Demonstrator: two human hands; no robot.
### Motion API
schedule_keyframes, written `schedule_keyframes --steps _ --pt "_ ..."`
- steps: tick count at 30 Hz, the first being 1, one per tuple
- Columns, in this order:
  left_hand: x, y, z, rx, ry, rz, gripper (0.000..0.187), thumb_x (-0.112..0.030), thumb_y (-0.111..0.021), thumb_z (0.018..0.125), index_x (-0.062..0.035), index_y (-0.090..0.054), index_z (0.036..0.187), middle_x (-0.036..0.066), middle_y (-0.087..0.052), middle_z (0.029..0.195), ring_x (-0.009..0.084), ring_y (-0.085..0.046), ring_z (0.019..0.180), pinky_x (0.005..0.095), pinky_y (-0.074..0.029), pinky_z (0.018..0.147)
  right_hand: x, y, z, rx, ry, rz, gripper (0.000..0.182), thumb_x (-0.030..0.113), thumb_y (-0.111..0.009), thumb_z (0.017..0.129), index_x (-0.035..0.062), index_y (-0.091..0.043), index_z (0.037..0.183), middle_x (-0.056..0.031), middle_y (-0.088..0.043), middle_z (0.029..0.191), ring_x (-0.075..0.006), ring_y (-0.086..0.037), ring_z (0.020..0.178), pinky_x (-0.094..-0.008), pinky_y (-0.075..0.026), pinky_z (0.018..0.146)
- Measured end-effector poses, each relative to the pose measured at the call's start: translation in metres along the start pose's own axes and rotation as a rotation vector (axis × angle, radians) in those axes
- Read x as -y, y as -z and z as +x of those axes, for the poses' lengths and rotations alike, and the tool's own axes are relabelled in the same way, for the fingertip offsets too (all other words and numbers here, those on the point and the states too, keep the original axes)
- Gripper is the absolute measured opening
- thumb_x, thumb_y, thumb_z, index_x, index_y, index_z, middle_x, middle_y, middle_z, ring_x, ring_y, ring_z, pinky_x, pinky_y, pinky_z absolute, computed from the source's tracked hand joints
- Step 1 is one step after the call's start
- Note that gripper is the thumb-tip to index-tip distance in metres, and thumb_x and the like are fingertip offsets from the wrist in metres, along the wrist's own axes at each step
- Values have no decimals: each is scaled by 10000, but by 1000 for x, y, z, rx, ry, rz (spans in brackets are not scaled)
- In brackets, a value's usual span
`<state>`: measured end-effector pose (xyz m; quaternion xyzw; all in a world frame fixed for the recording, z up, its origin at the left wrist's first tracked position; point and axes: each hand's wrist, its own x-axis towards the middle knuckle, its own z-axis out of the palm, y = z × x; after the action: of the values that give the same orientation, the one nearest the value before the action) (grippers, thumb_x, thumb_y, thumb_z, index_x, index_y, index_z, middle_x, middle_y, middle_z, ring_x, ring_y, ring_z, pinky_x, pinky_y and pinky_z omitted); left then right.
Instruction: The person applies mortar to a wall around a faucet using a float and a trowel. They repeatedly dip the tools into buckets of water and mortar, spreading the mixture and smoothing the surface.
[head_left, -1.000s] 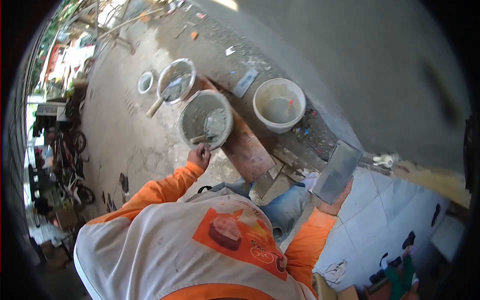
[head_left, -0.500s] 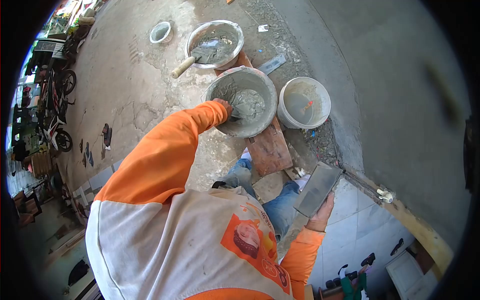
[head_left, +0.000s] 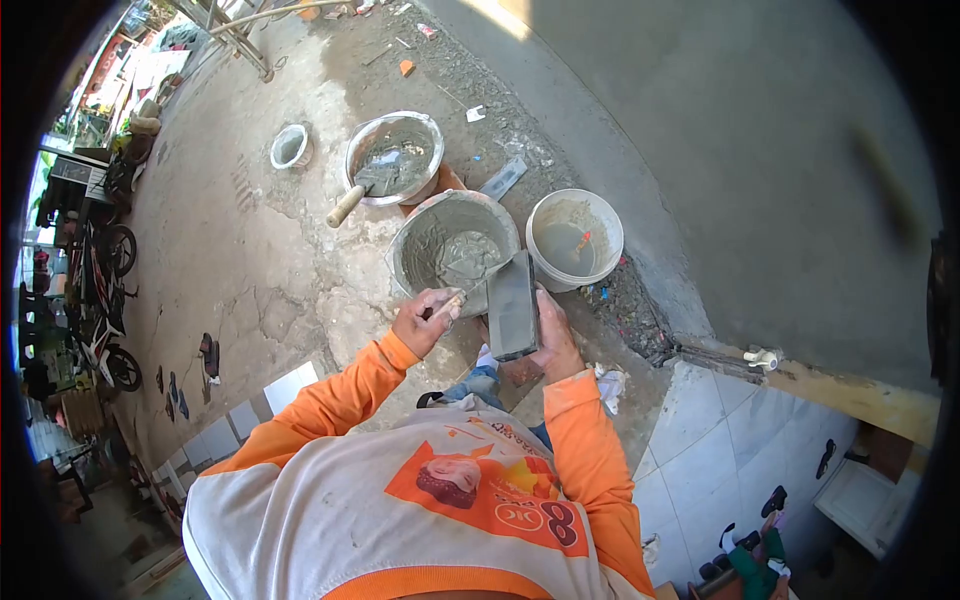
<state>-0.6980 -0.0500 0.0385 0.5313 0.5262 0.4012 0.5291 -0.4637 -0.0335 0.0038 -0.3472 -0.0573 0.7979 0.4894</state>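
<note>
My left hand (head_left: 427,318) is closed round the light handle of a trowel (head_left: 474,299), whose mortar-smeared blade reaches the near edge of a float. That float, a dark grey rectangular plastering float (head_left: 513,310), is gripped from the right side by my right hand (head_left: 556,335), its flat face turned up. Both tools are over the near rim of a bucket of wet grey mortar (head_left: 455,196). Whether mortar lies between blade and float is hard to make out.
A white bucket of cloudy water (head_left: 615,225) stands right of the mortar. Beyond are a basin (head_left: 437,150) with a wooden-handled tool (head_left: 346,206), a small pail (head_left: 292,147) and a flat metal strip (head_left: 503,178). A plastered wall (head_left: 720,150) rises on the right; a pipe tap (head_left: 762,359) projects from its base.
My left hand has drawn the trowel out of the mortar bucket toward me. My right hand has brought the float left and up to meet it, and the view has shifted.
</note>
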Motion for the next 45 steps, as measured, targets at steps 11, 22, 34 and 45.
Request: schedule_keyframes --steps 11,22,34,45 --pt "49 41 18 30 -140 922 346 -266 -650 800 -74 -639 1087 170 -584 895 361 -576 767 411 -477 706 63 8 -96 70 360 -628 501 298 -383 994 55 -317 1427 -122 -477 1362 -195 -509 1202 -321 -416 1005" --pt "121 30 86 89 -160 1243 537 -268 -642 729 -26 -541 1197 244 -513 1168 422 -469 1133 495 -388 974 274 143 -239 -405 1604 338 440 144 -477 948 81 -355 1366 -63 -535 1232 -199 -530 1117 -385 -471 938" --pt "70 -54 59 557 -457 1015 181 -206 -643 752 -101 -647 899 97 -642 707 274 -627 582 383 -508 546 406 222 -154 -1526 1703 149 477 69 -562 887 2 -325 1295 -119 -582 918 -161 -565 820 -295 -455 722" --pt "164 47 71 633 -459 1115 127 -230 -664 747 -153 -676 847 94 -659 702 217 -660 627 359 -525 553 405 210 -153 -1557 1720 46 424 51 -548 888 -19 -351 1257 -164 -602 961 -187 -603 861 -309 -476 786"
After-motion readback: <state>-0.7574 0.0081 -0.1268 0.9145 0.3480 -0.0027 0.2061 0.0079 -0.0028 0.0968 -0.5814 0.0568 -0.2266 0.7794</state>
